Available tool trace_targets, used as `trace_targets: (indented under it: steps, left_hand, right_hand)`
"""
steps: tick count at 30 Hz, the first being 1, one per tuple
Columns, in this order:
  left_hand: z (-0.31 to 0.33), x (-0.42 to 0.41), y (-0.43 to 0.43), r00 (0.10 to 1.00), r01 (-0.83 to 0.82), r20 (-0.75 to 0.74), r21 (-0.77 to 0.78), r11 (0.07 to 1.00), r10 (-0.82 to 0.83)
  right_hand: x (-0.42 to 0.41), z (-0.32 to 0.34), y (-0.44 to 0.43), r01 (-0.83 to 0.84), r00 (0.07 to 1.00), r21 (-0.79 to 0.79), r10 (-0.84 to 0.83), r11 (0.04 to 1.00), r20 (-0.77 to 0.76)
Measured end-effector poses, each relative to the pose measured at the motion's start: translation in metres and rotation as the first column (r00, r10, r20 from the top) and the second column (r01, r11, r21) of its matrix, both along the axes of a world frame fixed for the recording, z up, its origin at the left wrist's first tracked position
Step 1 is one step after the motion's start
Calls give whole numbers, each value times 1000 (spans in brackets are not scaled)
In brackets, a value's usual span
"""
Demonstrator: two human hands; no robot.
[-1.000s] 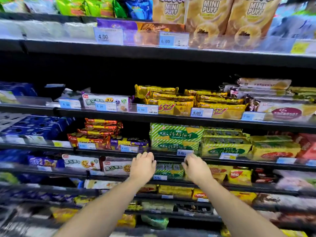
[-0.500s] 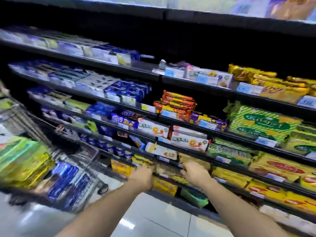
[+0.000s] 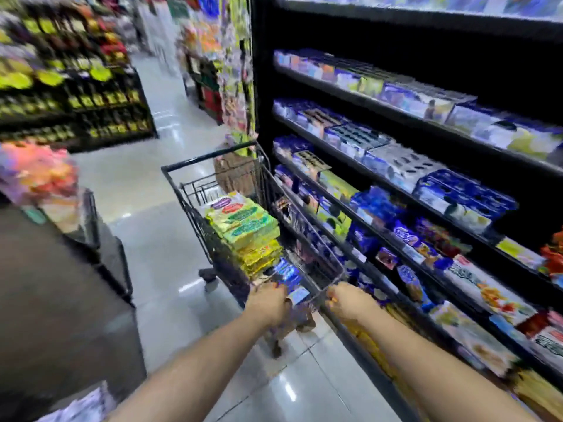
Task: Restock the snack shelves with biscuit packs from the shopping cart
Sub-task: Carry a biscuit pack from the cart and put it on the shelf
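The black wire shopping cart (image 3: 210, 158) stands in the aisle beside the snack shelves (image 3: 396, 190). It holds a stack of green and yellow biscuit packs (image 3: 246, 229) and blue packs (image 3: 289, 277) at its near end. My left hand (image 3: 268, 303) reaches over the cart's near end, just short of the blue packs. My right hand (image 3: 350, 303) is at the cart's near right corner, beside the shelf edge. Both hands have loosely bent fingers with nothing seen in them. The view is motion-blurred.
Blue and white boxed snacks fill the shelf rows on the right. A dark counter or bin (image 3: 61, 300) with colourful packs on it stands at the left. The glossy tiled aisle floor (image 3: 146, 226) runs ahead toward more shelving (image 3: 76, 95).
My view has swung left from the shelves to the cart. Both hands have left the shelf edge and moved down to the cart's near end.
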State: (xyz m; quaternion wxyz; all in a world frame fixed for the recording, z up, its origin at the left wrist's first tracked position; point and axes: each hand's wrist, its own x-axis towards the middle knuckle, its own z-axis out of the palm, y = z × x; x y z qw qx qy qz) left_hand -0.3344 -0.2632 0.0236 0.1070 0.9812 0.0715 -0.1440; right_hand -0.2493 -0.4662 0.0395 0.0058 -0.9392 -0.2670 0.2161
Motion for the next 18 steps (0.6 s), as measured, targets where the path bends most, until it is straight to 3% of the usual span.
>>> trace_targets:
  steps: [8,18]
  left_hand:
    - [-35,18,89,982,-179,-69,-29,983,177]
    - [-66,128,183,928,-349,-149,-30,937,341]
  right_hand:
    - [66,-39,102,-90,993,1,89,996,-71]
    - [226,-93,200,-62,955,51,74,997,-286]
